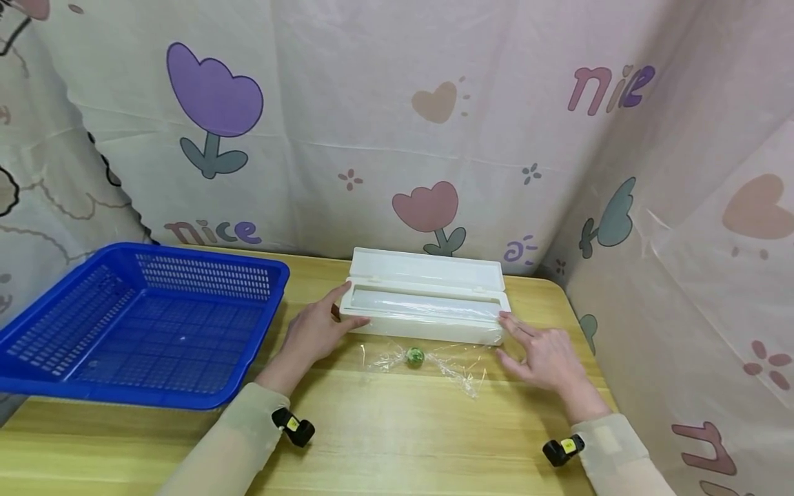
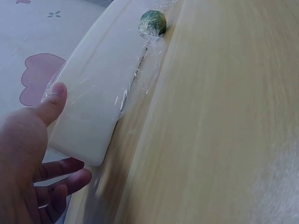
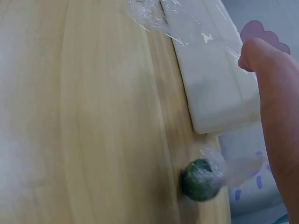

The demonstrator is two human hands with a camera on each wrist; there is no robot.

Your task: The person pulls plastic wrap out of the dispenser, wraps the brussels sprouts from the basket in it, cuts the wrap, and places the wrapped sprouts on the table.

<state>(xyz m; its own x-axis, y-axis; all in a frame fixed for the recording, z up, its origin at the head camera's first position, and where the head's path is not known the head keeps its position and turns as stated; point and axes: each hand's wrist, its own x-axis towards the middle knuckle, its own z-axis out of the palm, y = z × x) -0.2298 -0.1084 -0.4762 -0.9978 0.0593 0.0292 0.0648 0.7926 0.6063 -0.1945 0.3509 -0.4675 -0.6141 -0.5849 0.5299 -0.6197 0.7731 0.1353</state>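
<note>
A long white cling film dispenser (image 1: 428,329) lies on the table with its lid (image 1: 428,269) raised and a roll of clear film (image 1: 428,303) inside. My left hand (image 1: 315,327) grips its left end, thumb at the front and fingers around the back corner. At the right front corner my right hand (image 1: 546,357) touches the dispenser with loosely extended fingers. Before it lies a small green ball (image 1: 415,356) wrapped in clear film with twisted ends. Another green film-wrapped ball (image 3: 202,181) shows past the dispenser's right end in the right wrist view.
A blue plastic basket (image 1: 248,365) with slotted sides stands on the left of the wooden table (image 1: 384,441). Patterned cloth (image 1: 335,89) hangs behind the table and along its right side.
</note>
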